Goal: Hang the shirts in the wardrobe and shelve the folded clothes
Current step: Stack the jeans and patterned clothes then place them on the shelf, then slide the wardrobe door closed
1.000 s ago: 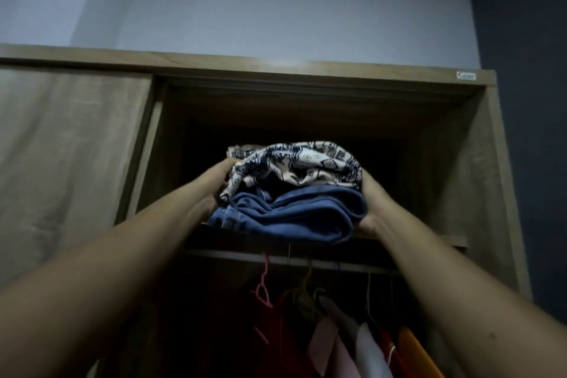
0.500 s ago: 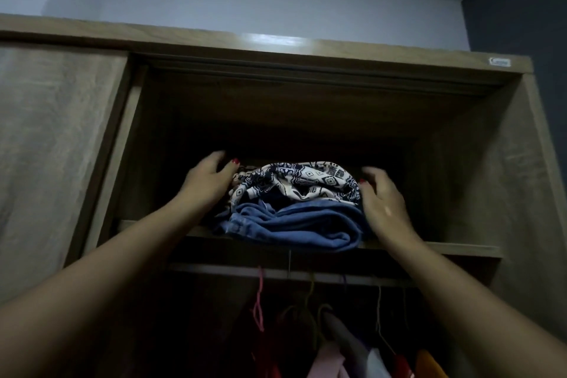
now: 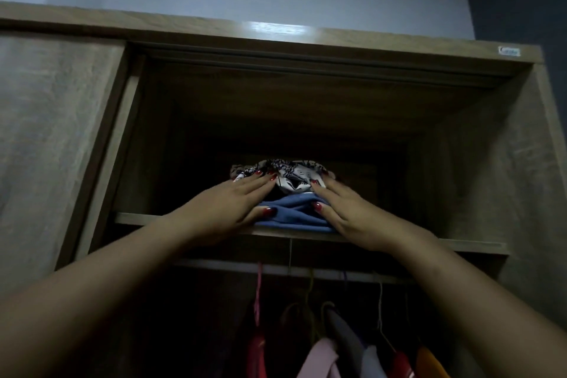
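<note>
A stack of folded clothes lies on the wardrobe's top shelf (image 3: 138,218): a blue denim piece (image 3: 293,214) below and a black-and-white patterned piece (image 3: 291,176) on top. My left hand (image 3: 233,204) presses flat against the stack's front left with straight fingers. My right hand (image 3: 345,209) presses the front right the same way. The back of the stack is lost in the dark shelf space.
Below the shelf a rail (image 3: 306,270) carries hangers with shirts: red (image 3: 256,353), pink (image 3: 319,359), grey (image 3: 346,334) and orange (image 3: 429,362). A closed sliding door (image 3: 46,147) covers the wardrobe's left half. The right side panel (image 3: 506,178) bounds the opening.
The stack went from held at the shelf's edge to lying further in on the shelf. Both hands moved from its sides to its front, fingers now flat against it.
</note>
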The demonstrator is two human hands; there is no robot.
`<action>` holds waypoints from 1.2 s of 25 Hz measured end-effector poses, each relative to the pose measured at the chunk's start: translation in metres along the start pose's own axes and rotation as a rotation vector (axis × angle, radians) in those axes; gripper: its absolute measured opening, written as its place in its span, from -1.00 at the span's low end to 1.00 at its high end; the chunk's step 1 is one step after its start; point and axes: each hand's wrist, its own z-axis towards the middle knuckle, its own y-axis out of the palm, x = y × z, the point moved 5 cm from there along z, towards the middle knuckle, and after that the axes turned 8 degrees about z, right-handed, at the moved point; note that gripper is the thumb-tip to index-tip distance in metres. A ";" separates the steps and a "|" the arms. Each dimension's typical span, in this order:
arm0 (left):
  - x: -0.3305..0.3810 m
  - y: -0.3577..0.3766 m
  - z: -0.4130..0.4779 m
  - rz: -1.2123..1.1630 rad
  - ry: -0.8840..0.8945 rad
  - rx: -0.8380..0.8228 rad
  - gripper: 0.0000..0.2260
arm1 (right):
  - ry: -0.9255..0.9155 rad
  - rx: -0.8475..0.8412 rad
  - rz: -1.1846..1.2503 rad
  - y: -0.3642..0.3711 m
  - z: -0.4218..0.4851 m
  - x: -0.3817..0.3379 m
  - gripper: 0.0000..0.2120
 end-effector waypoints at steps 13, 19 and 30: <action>-0.008 0.009 -0.016 -0.453 -0.332 -0.128 -0.58 | 0.209 -0.006 0.025 0.022 0.015 -0.003 -0.52; -0.003 0.008 -0.155 -0.247 -0.320 0.266 -0.51 | -0.336 0.483 0.230 0.073 -0.072 -0.072 -0.63; -0.012 0.131 -0.430 -0.200 -0.553 -0.110 -0.48 | -0.722 -0.183 0.338 0.366 -0.196 -0.232 -0.76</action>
